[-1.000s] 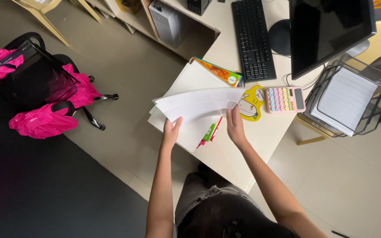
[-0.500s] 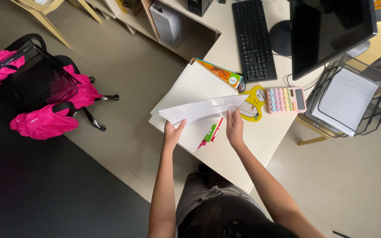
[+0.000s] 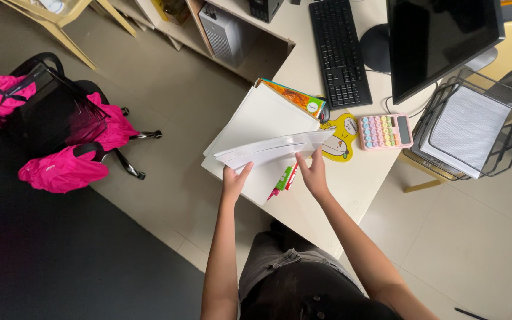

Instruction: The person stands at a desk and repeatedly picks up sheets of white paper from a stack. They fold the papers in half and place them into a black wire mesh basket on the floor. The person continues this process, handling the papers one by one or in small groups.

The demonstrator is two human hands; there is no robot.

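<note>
Cream desk by its left edge: left hand pinches the fanned white paper sheets while right hand grips their near edge, mid-sorting, steady squaring needed above the flat white stack.

A thin sheaf of white paper sheets, fanned slightly and held nearly flat, hovers just above the white pad on the desk.

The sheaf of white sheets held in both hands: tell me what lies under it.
Under the sheaf of white sheets lies a larger white stack on the desk, with green and red pens poking out beside the right hand. The left hand grips the near edge. Anything more beneath is covered.
</note>
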